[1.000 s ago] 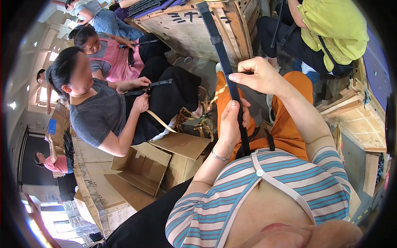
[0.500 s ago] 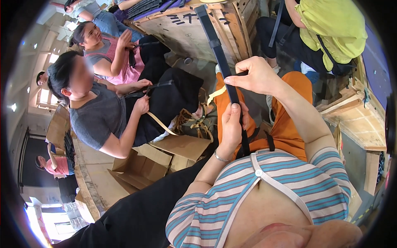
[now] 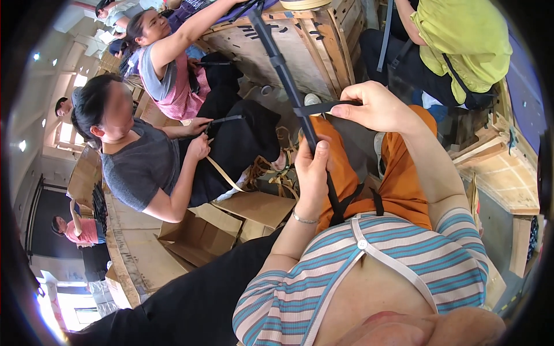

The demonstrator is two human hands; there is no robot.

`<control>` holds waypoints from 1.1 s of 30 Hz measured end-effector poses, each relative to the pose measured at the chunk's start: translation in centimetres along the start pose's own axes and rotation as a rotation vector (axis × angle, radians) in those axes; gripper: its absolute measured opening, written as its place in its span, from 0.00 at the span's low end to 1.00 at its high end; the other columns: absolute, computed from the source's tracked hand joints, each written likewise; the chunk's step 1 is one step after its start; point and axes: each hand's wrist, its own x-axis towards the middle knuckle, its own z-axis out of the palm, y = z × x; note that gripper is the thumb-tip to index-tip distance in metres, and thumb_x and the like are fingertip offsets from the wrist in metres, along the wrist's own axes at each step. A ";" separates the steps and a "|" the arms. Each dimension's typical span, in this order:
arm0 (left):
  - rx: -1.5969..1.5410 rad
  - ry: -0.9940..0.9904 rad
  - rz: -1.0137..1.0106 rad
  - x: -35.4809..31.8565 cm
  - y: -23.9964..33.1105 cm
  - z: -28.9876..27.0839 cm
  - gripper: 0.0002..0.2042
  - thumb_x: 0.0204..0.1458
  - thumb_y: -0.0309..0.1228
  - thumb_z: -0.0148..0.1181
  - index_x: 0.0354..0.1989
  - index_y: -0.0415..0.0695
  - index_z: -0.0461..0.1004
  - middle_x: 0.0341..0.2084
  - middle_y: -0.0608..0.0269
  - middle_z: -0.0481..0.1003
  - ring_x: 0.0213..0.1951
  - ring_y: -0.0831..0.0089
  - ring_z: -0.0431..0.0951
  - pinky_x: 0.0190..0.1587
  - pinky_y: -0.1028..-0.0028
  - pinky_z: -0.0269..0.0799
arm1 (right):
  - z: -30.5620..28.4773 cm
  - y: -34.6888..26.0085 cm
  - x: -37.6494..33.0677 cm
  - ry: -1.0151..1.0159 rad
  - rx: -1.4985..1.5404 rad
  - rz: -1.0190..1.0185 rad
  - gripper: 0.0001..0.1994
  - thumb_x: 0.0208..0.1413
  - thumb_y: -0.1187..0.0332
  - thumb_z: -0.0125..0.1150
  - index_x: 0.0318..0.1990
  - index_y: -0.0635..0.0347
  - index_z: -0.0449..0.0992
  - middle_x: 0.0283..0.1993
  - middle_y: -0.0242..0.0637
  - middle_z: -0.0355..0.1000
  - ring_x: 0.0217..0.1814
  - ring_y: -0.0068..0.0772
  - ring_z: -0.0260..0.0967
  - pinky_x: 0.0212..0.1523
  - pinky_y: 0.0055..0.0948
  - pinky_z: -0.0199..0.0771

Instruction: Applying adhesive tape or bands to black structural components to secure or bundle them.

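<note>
So the long black strap [image 3: 285, 78] has tipped further left above the orange trousers [image 3: 398, 155], with the left hand [image 3: 311, 176] keeping its fingers clamped round the lower part. Over right, the right hand [image 3: 375, 106] has its fingers pinched on a thin black band [image 3: 317, 108], now drawn out sideways, so I'd guess it's getting worked round the strap.

A wooden crate [image 3: 259, 57] stood at the upper centre of the frame, a yellowish roll [image 3: 304, 4] on top. A person in a yellow shirt [image 3: 467, 43] was at the upper right, above another wooden crate [image 3: 493, 170]. At the left, a person in a grey shirt [image 3: 141, 164] sat near an open cardboard box [image 3: 199, 236].
</note>
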 end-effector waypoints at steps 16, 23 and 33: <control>0.020 -0.080 0.150 1.0 1.6 -1.5 0.11 0.57 0.32 0.49 0.42 0.41 0.59 0.14 0.73 0.59 0.11 0.87 0.56 0.14 0.85 0.52 | -1.3 -1.1 -1.6 0.140 0.291 -0.153 0.11 0.52 0.70 0.56 0.22 0.65 0.68 0.16 0.25 0.61 0.20 0.12 0.52 0.20 0.19 0.52; -0.141 -0.222 0.082 0.4 2.6 -1.3 0.11 0.57 0.35 0.49 0.39 0.40 0.64 0.15 0.67 0.63 0.11 0.82 0.59 0.14 0.83 0.53 | -1.2 -0.8 -1.6 0.157 0.294 -0.149 0.12 0.52 0.71 0.57 0.19 0.64 0.67 0.16 0.24 0.60 0.20 0.11 0.52 0.20 0.19 0.51; -0.406 -0.466 -0.059 0.0 2.9 -1.3 0.19 0.54 0.43 0.51 0.41 0.36 0.64 0.19 0.64 0.64 0.15 0.80 0.61 0.16 0.82 0.55 | -0.6 -0.3 -1.5 0.080 0.428 -0.175 0.11 0.53 0.70 0.56 0.21 0.60 0.65 0.18 0.21 0.58 0.20 0.09 0.50 0.20 0.16 0.49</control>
